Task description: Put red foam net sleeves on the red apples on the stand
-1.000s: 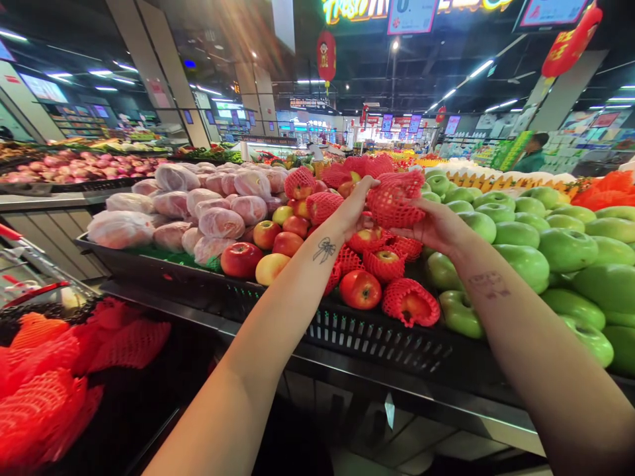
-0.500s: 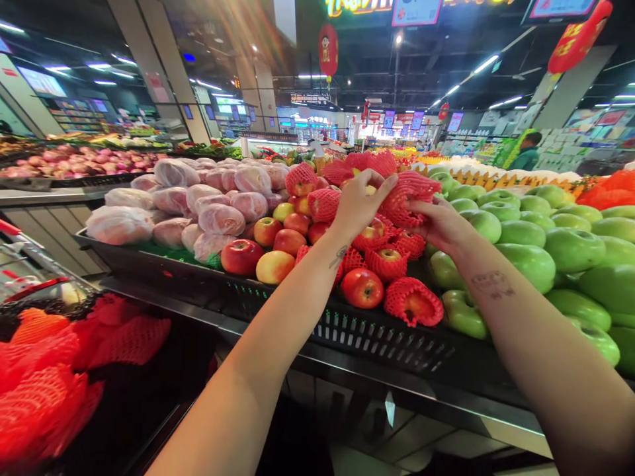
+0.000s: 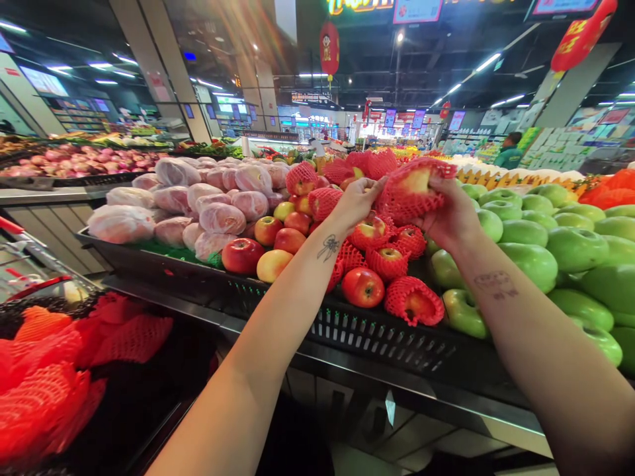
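Since a sec ago, more apple [image 3: 418, 182] shows thru its red net [image 3: 403, 200], so it's only part covered now, held up over the black tray [image 3: 347, 330] by R hand [image 3: 454, 215] fingers, w/ L hand [image 3: 354, 203] fingers at the net's edge, can't tell if pinching

Over me spreads a dark ceiling [image 3: 436, 46] with long white strip lights [image 3: 489, 62] and hanging red lanterns [image 3: 329, 53]. To my left a thick beige pillar [image 3: 147, 43] slants across my view, with a bright screen [image 3: 42, 80] and stocked shelves [image 3: 79, 119] beyond it. A glowing sign [image 3: 354, 5] ahead is cut off at the top.
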`<state>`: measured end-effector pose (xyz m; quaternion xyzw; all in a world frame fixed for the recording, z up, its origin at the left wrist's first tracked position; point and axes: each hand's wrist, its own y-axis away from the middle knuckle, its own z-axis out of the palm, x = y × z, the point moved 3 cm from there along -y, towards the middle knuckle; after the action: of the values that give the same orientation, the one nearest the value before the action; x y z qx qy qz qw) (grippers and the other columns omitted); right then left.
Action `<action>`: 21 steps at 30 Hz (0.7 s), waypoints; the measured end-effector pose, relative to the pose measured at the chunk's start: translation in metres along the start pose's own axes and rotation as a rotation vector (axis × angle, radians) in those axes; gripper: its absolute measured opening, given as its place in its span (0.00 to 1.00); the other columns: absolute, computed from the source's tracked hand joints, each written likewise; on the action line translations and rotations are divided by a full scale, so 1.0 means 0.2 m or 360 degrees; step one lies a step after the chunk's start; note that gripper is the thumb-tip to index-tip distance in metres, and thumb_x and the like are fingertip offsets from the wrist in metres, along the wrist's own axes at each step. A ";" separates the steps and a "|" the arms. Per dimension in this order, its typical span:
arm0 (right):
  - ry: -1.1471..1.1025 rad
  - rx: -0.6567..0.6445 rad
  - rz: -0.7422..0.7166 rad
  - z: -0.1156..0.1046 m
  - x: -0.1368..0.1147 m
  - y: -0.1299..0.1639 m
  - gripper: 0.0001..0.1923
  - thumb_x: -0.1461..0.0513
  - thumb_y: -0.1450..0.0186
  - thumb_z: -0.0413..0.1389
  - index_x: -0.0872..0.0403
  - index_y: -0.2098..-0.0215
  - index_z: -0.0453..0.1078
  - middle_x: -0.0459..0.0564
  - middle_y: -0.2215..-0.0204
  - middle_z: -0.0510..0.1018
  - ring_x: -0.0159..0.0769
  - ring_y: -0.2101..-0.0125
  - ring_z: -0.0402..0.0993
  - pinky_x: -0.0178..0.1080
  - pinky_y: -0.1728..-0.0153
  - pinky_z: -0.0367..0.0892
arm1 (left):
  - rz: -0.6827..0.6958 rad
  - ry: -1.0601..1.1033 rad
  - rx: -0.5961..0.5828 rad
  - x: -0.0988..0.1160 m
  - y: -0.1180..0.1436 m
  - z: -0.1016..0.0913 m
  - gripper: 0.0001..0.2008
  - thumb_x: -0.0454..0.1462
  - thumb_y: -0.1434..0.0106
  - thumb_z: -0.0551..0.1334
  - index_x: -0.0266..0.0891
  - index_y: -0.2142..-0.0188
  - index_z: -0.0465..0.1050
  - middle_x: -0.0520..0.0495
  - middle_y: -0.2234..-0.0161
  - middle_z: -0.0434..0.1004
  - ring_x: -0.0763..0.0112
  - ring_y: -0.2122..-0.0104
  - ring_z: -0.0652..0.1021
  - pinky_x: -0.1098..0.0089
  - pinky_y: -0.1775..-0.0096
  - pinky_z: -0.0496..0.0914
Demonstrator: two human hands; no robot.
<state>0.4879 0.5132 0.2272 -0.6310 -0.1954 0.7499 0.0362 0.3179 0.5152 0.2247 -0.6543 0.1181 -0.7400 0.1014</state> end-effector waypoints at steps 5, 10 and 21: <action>-0.0108 -0.0034 -0.0032 0.02 -0.02 0.01 0.20 0.46 0.28 0.51 0.47 0.49 0.75 0.48 0.57 0.84 0.39 0.54 0.83 0.41 0.56 0.80 | 0.0000 -0.0203 0.0011 0.00 0.01 0.02 0.20 0.44 0.29 0.67 0.39 0.72 0.62 0.59 0.81 0.63 0.82 0.83 0.64 0.77 0.76 0.59; -0.0220 -0.0091 0.0210 0.05 0.00 0.02 0.26 0.48 0.20 0.41 0.52 0.50 0.77 0.50 0.65 0.84 0.34 0.62 0.82 0.33 0.64 0.77 | 0.0021 -0.0363 0.0119 -0.03 -0.04 0.00 0.16 0.35 0.25 0.61 0.39 0.71 0.62 0.56 0.77 0.66 0.78 0.78 0.68 0.74 0.70 0.64; -0.0172 0.0082 0.0348 0.06 0.04 0.01 0.22 0.49 0.20 0.48 0.53 0.57 0.78 0.47 0.65 0.84 0.24 0.77 0.75 0.23 0.75 0.71 | 0.0536 -0.0596 -0.0217 0.02 0.04 0.03 0.44 0.46 0.48 0.80 0.36 0.37 0.66 0.33 0.37 0.73 0.48 0.34 0.71 0.56 0.33 0.63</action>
<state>0.4760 0.5111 0.2210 -0.6062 -0.1077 0.7870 -0.0400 0.3226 0.5059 0.2256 -0.7563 0.2540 -0.5691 0.1990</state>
